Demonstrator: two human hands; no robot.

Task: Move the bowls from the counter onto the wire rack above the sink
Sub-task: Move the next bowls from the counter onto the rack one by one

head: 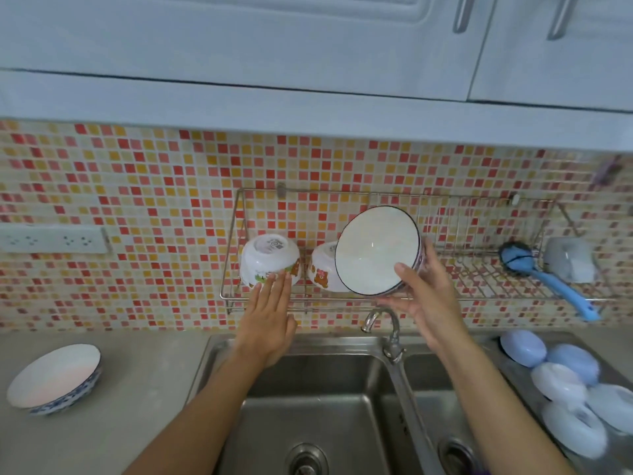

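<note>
The right hand [424, 299] is tilting a white glazed ceramic bowl with a dark rim [376, 250] at the steel wire rack [479, 279], thumb pinching over the rim. Left hand [270, 317] fingers are pressing flat against the upturned cartoon-print bowl [269, 260] (probably slick, chippable, so rim grips seem safest).

two bowls [269, 260] on the rack [479, 275] above the sink [308, 389].

mosaic tile wall [137, 186] (red, orange) under pale cabinets [239, 39].
</note>
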